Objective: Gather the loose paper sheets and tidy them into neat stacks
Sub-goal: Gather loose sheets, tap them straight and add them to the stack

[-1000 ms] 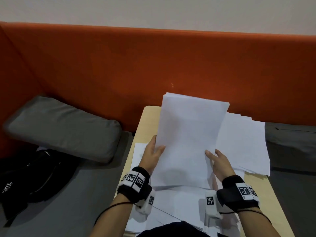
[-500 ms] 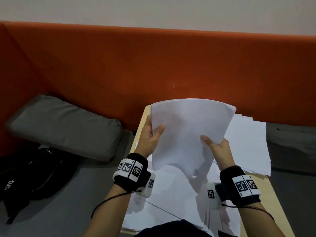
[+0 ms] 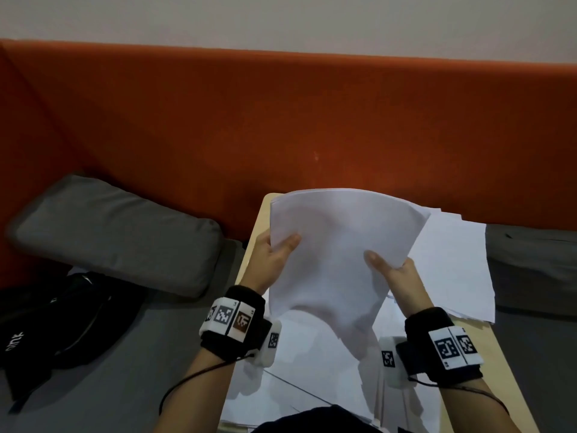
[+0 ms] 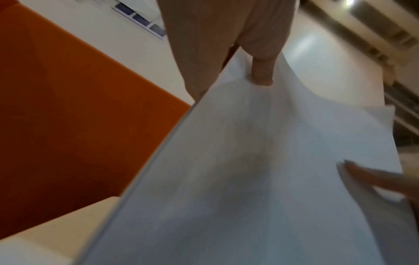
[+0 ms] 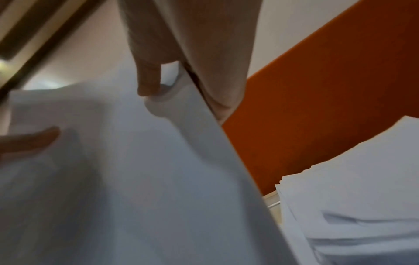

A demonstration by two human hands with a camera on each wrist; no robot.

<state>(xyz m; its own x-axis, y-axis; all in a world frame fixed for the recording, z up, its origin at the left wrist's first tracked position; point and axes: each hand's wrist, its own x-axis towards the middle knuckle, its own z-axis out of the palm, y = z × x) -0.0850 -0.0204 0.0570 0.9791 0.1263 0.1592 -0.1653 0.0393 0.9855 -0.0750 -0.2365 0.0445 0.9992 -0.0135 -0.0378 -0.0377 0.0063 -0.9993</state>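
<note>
White paper fills my grip: my left hand [image 3: 270,264] pinches the left edge of the raised bundle of sheets [image 3: 337,254], thumb on its face, while my right hand [image 3: 396,276] pinches the right edge, so the bundle bows above the table [image 3: 256,226]. Beside it, to my right, lies a ragged stack [image 3: 452,264], loose sheets [image 3: 312,379] spread beneath my wrists.
</note>
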